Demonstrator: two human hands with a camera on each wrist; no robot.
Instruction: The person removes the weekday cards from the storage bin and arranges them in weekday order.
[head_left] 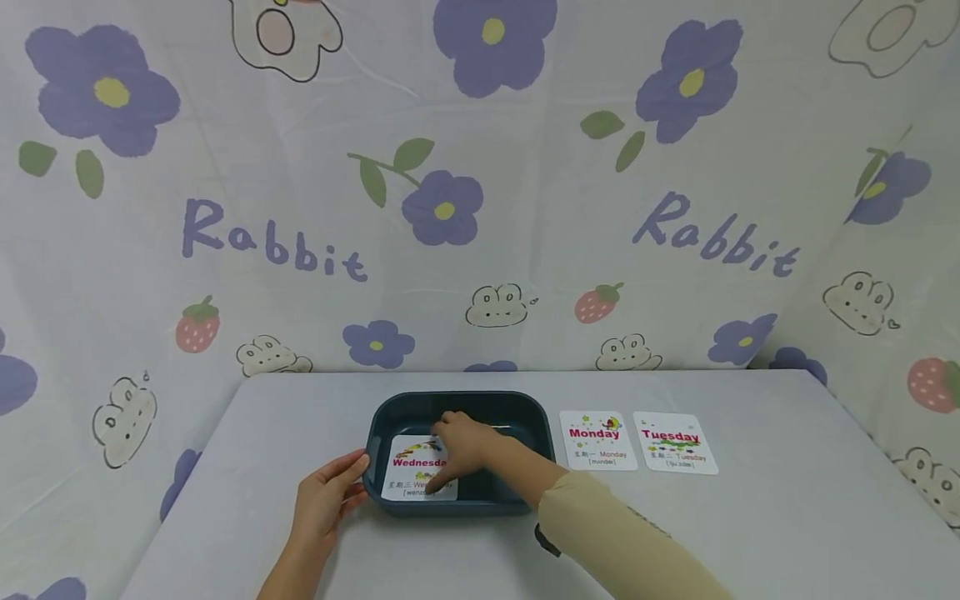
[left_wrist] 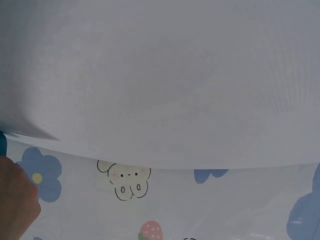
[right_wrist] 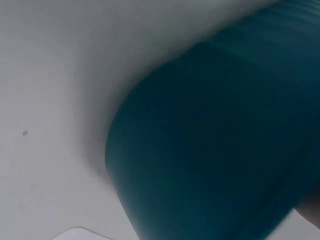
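In the head view, a dark blue-green rectangular tub (head_left: 457, 508) stands on the table. My left hand (head_left: 318, 500) grips its left end, thumb at the rim and fingers against the outer wall. A white "Wednesday" card (head_left: 405, 475) lies face up in the left part of the tub. Over that card's right side my right hand (head_left: 467, 446) reaches in with thumb and fingers spread, the thumb across its lower text. The left wrist view catches part of the left hand (left_wrist: 17, 200); the right wrist view is mostly filled by the tub's outer wall (right_wrist: 200, 140).
Right of the tub, a "Monday" card (head_left: 598, 442) and a "Tuesday" card (head_left: 675, 443) lie side by side, face up. The white table (head_left: 247, 492) backs onto a hanging cloth (head_left: 525, 267) printed with flowers, rabbits and strawberries.
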